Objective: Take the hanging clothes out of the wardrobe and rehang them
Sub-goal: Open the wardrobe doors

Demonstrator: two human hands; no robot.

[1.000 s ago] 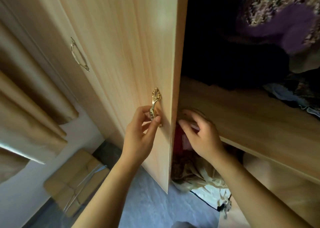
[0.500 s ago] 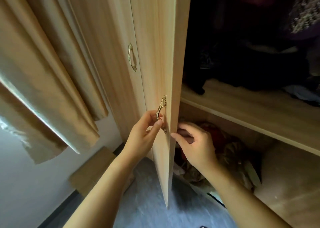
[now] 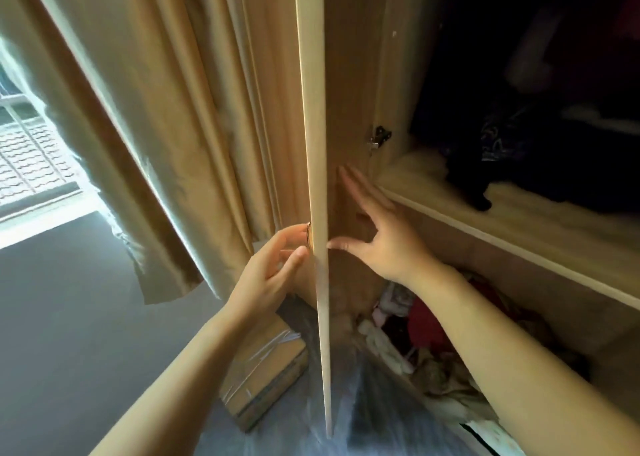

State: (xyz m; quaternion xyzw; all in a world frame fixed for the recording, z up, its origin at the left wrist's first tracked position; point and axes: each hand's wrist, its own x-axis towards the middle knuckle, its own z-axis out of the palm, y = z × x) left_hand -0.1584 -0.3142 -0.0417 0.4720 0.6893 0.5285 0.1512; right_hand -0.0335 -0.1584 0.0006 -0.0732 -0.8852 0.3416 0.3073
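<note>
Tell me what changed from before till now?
The wardrobe door swung wider open, now edge-on to the camera. The right hand left the door's edge and presses flat, fingers spread, on its inner face. The left hand stays on the gold handle; the dark clothes stay inside.

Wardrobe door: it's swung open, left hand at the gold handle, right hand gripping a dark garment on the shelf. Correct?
Not quite. The head view shows the right hand holding nothing: its fingers are spread open at the inner face of the wardrobe door. The door is open and the left hand is at the gold handle, as you said.
</note>
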